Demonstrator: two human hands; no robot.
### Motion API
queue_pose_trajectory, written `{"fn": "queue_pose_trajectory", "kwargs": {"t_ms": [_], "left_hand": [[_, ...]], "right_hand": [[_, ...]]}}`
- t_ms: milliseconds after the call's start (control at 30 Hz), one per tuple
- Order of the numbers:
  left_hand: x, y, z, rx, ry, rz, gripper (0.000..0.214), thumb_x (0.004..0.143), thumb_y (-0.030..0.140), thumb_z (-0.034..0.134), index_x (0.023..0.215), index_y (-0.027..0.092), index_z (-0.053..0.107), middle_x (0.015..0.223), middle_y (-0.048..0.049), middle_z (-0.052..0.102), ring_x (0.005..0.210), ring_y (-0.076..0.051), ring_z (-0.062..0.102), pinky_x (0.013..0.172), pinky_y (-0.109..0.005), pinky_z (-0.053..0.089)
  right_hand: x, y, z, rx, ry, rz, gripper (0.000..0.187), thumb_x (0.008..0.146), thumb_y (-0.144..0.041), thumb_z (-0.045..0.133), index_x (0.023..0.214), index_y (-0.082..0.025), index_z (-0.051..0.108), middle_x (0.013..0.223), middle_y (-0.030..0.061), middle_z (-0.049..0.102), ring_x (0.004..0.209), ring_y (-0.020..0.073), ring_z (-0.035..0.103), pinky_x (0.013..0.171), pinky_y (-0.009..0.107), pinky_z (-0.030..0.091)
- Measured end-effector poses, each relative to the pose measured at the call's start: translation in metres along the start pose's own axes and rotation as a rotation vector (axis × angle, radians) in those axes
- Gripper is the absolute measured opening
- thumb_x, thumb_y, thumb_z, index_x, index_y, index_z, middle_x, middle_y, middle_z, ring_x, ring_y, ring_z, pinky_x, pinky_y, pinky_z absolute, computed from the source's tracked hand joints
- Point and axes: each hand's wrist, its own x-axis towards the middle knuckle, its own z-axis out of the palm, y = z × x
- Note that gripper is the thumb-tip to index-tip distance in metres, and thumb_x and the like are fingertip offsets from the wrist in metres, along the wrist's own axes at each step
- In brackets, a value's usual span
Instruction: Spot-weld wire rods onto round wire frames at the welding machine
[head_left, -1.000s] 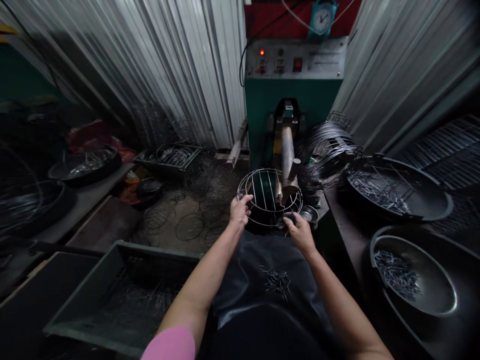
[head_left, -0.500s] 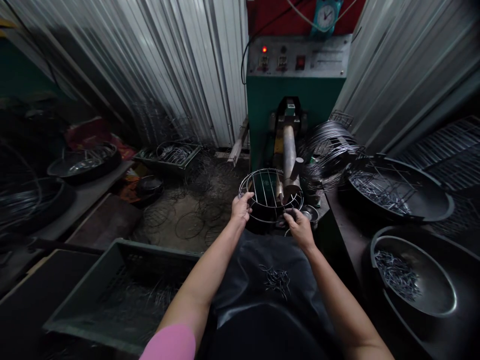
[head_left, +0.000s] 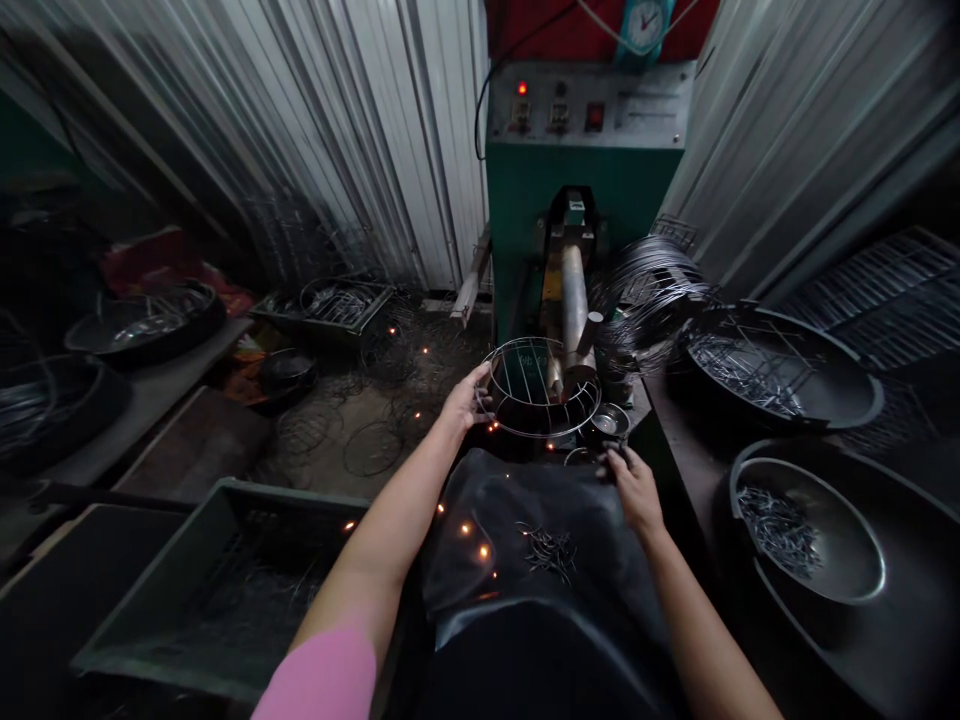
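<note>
Before a tall green metal machine (head_left: 517, 180) with a silvery control panel (head_left: 585, 105), a round silvery rack of thin wire (head_left: 538, 388) sits tilted at the end of a thick grey metal cylinder (head_left: 574, 290). The cylinder's blunt end overlaps the right side of the rack in this view; whether they touch is hard to tell.

The left hand (head_left: 462, 402) holds the rack at its left edge, fingers somewhat parted and bent about the rim. The right hand (head_left: 634, 488) is apart from the rack, lower and to the right, near a small shiny metal bowl (head_left: 609, 420). Its thumb and fingertips are drawn close together, but it is too dark to tell whether they pinch anything.

Small orange sparks (head_left: 484, 551) are scattered below the rack, over the glossy black apron (head_left: 517, 495) and out to the left. On the apron lies a loose heap of short dark wire pieces (head_left: 550, 553).

Beside the cylinder rests a thick coil of silvery wire (head_left: 660, 290). A wide, dark, shallow pan (head_left: 836, 370) with wire pieces stands farther right, and a green plastic crate (head_left: 135, 625) stands to the left. A red light (head_left: 523, 88) glows on the panel.
</note>
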Motion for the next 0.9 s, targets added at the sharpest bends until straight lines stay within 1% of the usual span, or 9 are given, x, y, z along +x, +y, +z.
{"fn": "queue_pose_trajectory", "kwargs": {"t_ms": [100, 200, 267, 367, 533, 600, 700, 800, 900], "left_hand": [[0.014, 0.013, -0.001, 0.140, -0.101, -0.028, 0.033, 0.052, 0.032, 0.078, 0.070, 0.015, 0.056, 0.058, 0.0009, 0.050, 0.044, -0.009, 0.046, 0.041, -0.023, 0.036], [0.022, 0.013, 0.004, 0.087, -0.135, 0.003, 0.029, 0.051, 0.018, 0.076, 0.058, 0.015, 0.048, 0.048, 0.0066, 0.038, 0.036, -0.002, 0.028, 0.035, -0.017, 0.021], [0.022, 0.007, 0.007, 0.000, -0.103, 0.040, 0.032, 0.051, 0.014, 0.074, 0.055, 0.016, 0.042, 0.045, 0.0097, 0.029, 0.035, 0.000, 0.018, 0.035, -0.015, 0.012], [0.019, -0.002, 0.007, -0.070, -0.066, 0.045, 0.035, 0.049, 0.013, 0.074, 0.055, 0.016, 0.040, 0.044, 0.0108, 0.026, 0.035, 0.001, 0.016, 0.035, -0.014, 0.010], [0.015, -0.004, 0.006, -0.068, -0.056, 0.034, 0.035, 0.048, 0.013, 0.073, 0.054, 0.017, 0.039, 0.043, 0.0106, 0.028, 0.034, 0.001, 0.016, 0.034, -0.013, 0.011], [0.014, -0.004, 0.006, -0.073, -0.067, 0.033, 0.034, 0.049, 0.014, 0.073, 0.053, 0.017, 0.038, 0.042, 0.0104, 0.028, 0.034, 0.000, 0.017, 0.034, -0.014, 0.012], [0.014, -0.004, 0.006, -0.081, -0.058, 0.041, 0.035, 0.049, 0.014, 0.073, 0.053, 0.017, 0.038, 0.042, 0.0106, 0.028, 0.034, 0.001, 0.016, 0.034, -0.014, 0.011], [0.014, -0.005, 0.006, -0.083, -0.045, 0.070, 0.035, 0.049, 0.014, 0.072, 0.053, 0.017, 0.037, 0.043, 0.0110, 0.026, 0.034, 0.001, 0.015, 0.035, -0.014, 0.010], [0.014, -0.005, 0.006, -0.073, -0.061, 0.078, 0.033, 0.050, 0.013, 0.070, 0.053, 0.017, 0.038, 0.042, 0.0111, 0.024, 0.035, 0.000, 0.014, 0.035, -0.014, 0.008]], "right_hand": [[-0.014, 0.038, -0.037, -0.124, -0.034, 0.218, 0.029, 0.062, -0.041, 0.060, 0.077, -0.016, 0.058, 0.055, -0.0027, 0.053, 0.046, 0.0113, 0.048, 0.045, 0.024, 0.040], [-0.025, 0.062, -0.055, -0.161, -0.008, 0.244, 0.034, 0.062, -0.039, 0.055, 0.087, -0.017, 0.058, 0.058, -0.0028, 0.054, 0.045, 0.0116, 0.048, 0.044, 0.024, 0.038], [-0.027, 0.069, -0.057, -0.196, 0.030, 0.206, 0.039, 0.064, -0.039, 0.051, 0.097, -0.018, 0.055, 0.062, -0.0024, 0.056, 0.046, 0.0126, 0.049, 0.044, 0.025, 0.039], [-0.026, 0.075, -0.056, -0.340, 0.094, 0.171, 0.041, 0.067, -0.038, 0.047, 0.103, -0.019, 0.051, 0.066, -0.0005, 0.059, 0.050, 0.0155, 0.055, 0.049, 0.028, 0.044], [-0.021, 0.079, -0.058, -0.509, 0.150, 0.122, 0.027, 0.065, -0.033, 0.050, 0.089, -0.020, 0.052, 0.074, 0.0055, 0.064, 0.069, 0.0209, 0.063, 0.061, 0.030, 0.047], [-0.020, 0.078, -0.059, -0.508, 0.144, 0.128, 0.026, 0.064, -0.032, 0.051, 0.087, -0.021, 0.052, 0.070, 0.0032, 0.063, 0.062, 0.0195, 0.062, 0.058, 0.030, 0.046], [-0.016, 0.075, -0.058, -0.445, 0.076, 0.176, 0.025, 0.065, -0.033, 0.050, 0.087, -0.021, 0.051, 0.058, -0.0025, 0.058, 0.046, 0.0148, 0.054, 0.050, 0.027, 0.043], [-0.014, 0.073, -0.054, -0.399, 0.032, 0.200, 0.021, 0.066, -0.033, 0.050, 0.083, -0.020, 0.052, 0.054, -0.0038, 0.056, 0.043, 0.0129, 0.051, 0.046, 0.025, 0.040], [-0.013, 0.074, -0.052, -0.420, 0.038, 0.196, 0.020, 0.065, -0.032, 0.050, 0.080, -0.020, 0.054, 0.054, -0.0037, 0.056, 0.043, 0.0133, 0.051, 0.045, 0.024, 0.038]]}}
